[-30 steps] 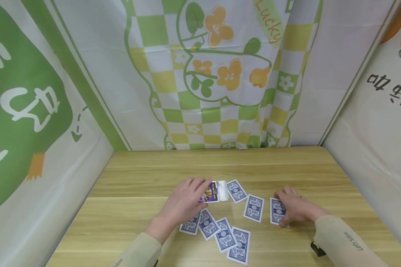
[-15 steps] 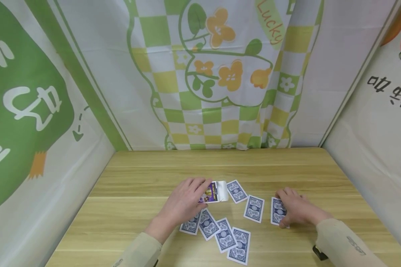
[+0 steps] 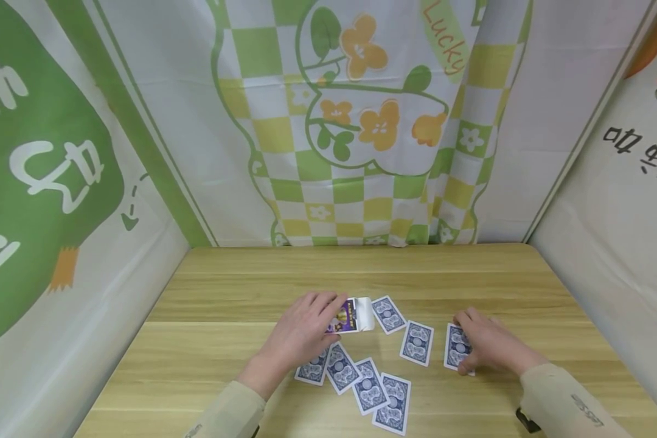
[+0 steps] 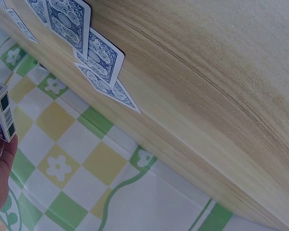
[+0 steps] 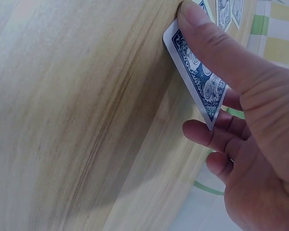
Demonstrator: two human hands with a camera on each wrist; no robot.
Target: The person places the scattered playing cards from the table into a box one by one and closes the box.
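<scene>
Cards (image 3: 370,385) occupy the near part of the wooden surface (image 3: 208,340), four in a staggered, overlapping row with blue patterned backs up, the leftmost partly hidden. Slightly beyond, toward the right, the right hand (image 3: 487,344) pinches a single card (image 3: 455,348), its grip narrow, thumb on the near edge and fingers at the far one. The left hand (image 3: 301,328) keeps its grip around a purple-and-white card box (image 3: 344,316) lying past the row, white flap (image 3: 365,314) pointing right. Two loose cards (image 3: 417,343) lie between box and right hand, the farther just beside the flap. Behind everything hangs a green-and-yellow checkered curtain (image 3: 364,188).
</scene>
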